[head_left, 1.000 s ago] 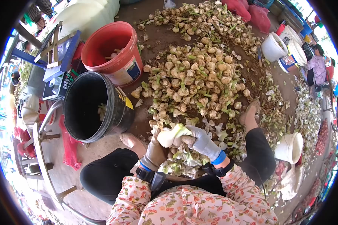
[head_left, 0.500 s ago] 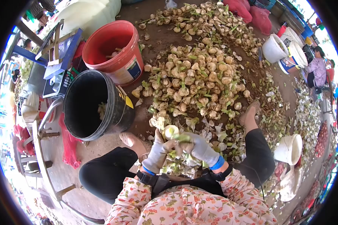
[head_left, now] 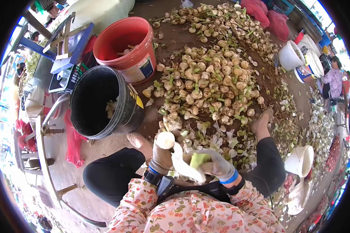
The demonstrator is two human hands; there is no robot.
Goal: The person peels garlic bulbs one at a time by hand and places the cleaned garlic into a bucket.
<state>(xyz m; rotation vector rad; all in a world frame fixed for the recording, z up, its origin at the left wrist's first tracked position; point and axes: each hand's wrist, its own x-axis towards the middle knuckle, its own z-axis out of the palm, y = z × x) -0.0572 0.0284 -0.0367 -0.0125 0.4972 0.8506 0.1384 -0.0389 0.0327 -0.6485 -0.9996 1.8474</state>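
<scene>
My left hand [head_left: 161,157], in a grey work glove, is closed around a garlic bulb [head_left: 165,140] whose pale, cleaned side faces up. My right hand [head_left: 217,166], gloved too, grips a green and white piece of garlic husk [head_left: 199,159]. From between the hands hangs a long white strip of husk [head_left: 186,167], blurred by motion. Just beyond them lies a heap of unpeeled garlic bulbs [head_left: 210,81], with loose husks [head_left: 217,136] scattered in front of it.
A black bucket [head_left: 130,112] stands to the left with a few pale pieces inside. Behind it is a red bucket [head_left: 138,70] holding some garlic. More garlic is heaped at the back [head_left: 225,23]. White buckets [head_left: 291,56] stand on the right, near a seated person [head_left: 332,79].
My hands have moved apart, the right one to the right. A long white strip of husk now shows between them. The bulb in my left hand has shifted slightly left and down.
</scene>
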